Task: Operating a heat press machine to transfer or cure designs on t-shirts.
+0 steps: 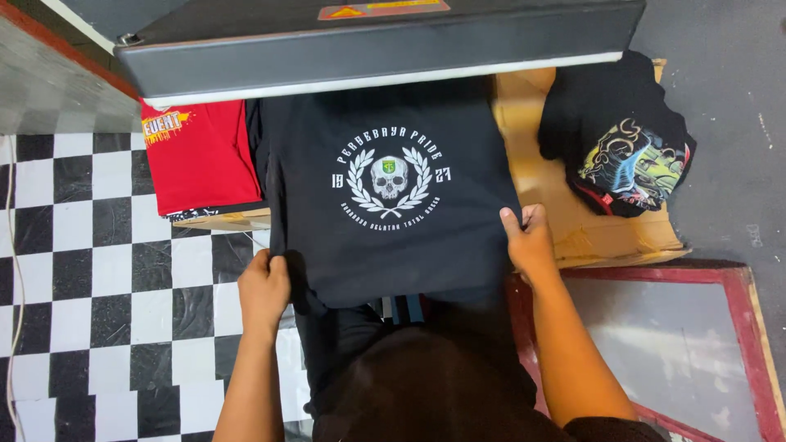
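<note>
Positioning step — left hand [264, 288] and right hand [530, 242] grasp the black printed T-shirt [389, 196] by its edges, fingers clenched, under the heat-press platen [368, 49]; squaring needs even tension.

A red shirt [201, 155] with a yellow print lies at nine o'clock on a flat cardboard sheet [573, 229]. A bundle of black printed shirts [618, 135] sits at two o'clock. The checkered floor [82, 270] fills seven o'clock; a red-framed screen [696, 344] lies at five.
</note>
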